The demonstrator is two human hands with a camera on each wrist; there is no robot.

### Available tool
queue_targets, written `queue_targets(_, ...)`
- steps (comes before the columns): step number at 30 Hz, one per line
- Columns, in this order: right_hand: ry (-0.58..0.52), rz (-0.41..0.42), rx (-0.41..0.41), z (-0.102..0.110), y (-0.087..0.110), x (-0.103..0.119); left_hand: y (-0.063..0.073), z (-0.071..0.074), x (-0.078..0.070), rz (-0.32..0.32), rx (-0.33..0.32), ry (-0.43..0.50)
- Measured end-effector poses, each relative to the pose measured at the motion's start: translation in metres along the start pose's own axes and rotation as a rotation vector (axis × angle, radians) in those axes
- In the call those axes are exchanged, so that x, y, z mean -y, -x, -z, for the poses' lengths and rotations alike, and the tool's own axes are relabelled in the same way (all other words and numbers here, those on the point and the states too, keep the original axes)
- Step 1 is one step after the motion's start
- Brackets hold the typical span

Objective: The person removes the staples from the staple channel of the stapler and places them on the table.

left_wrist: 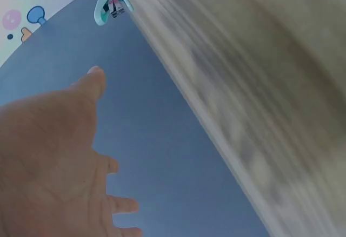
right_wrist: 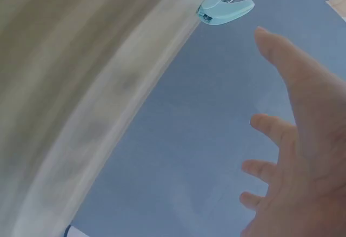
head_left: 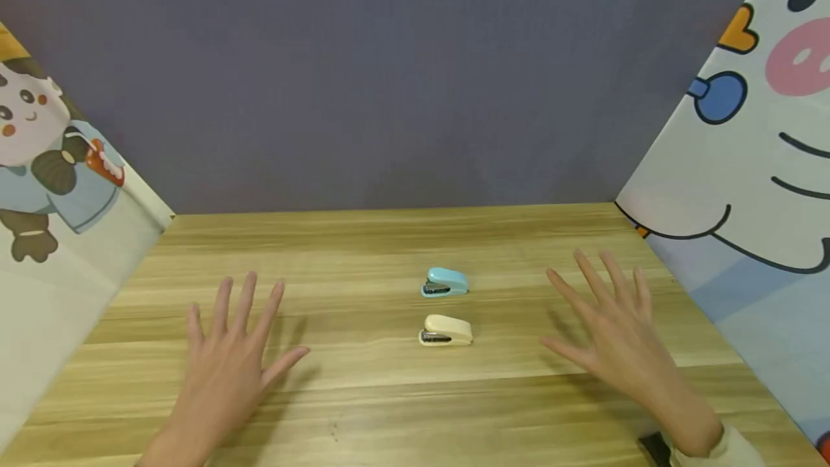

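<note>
Two small staplers lie on the wooden table near its middle, one behind the other. The farther one is a light blue stapler [head_left: 446, 282], also seen in the right wrist view as the blue stapler [right_wrist: 230, 13]. Nearer the person is a cream stapler [head_left: 447, 331]; both have their dark metal mouths toward the left. My left hand [head_left: 230, 362] is spread, palm down, to the left of the staplers and holds nothing. To their right my right hand [head_left: 612, 334] is likewise spread, with its fingers apart and nothing in it.
A dark grey panel [head_left: 395, 78] rises behind the wooden table [head_left: 363, 409]. Side panels with cartoon prints stand at the left [head_left: 65, 294] and right [head_left: 746, 308]. Beside the right wrist is a small black object [head_left: 656, 448] by the sleeve.
</note>
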State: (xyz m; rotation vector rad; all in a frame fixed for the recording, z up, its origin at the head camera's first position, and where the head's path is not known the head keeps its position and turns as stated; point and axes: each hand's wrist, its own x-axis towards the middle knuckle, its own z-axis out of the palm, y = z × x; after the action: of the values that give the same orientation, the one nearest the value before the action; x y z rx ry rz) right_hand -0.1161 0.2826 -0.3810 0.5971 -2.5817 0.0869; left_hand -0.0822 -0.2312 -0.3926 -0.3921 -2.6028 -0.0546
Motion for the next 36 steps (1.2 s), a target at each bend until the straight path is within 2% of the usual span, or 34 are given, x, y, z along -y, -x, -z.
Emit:
queue_targets(5, -0.018, 0.043, -0.012, 0.003, -0.010, -0.001, -0.012, -0.003, -0.005, -0.042, 0.013, 0.015)
queue_targets(12, -0.119, 0.109, -0.016, -0.001, -0.028, 0.010, -0.030, -0.010, -0.016, -0.050, 0.067, 0.053)
queue_targets(19, -0.177, 0.195, -0.061, -0.006, -0.045, 0.028, -0.047, -0.016, -0.035, -0.086, 0.195, 0.157)
queue_targets(26, -0.225, 0.222, -0.009, -0.012, -0.054, 0.049, -0.062, -0.022, -0.055, -0.175, 0.249, 0.249)
queue_targets(29, -0.230, 0.223, 0.033, -0.014, -0.062, 0.055, -0.071, -0.030, -0.064, -0.206, 0.310, 0.318)
queue_targets(33, -0.239, 0.232, 0.087, -0.019, -0.076, 0.064, -0.081, -0.040, -0.073, -0.201, 0.416, 0.407)
queue_targets(36, -0.272, 0.250, 0.099, -0.024, -0.086, 0.072, -0.088, -0.046, -0.078, -0.194, 0.444, 0.469)
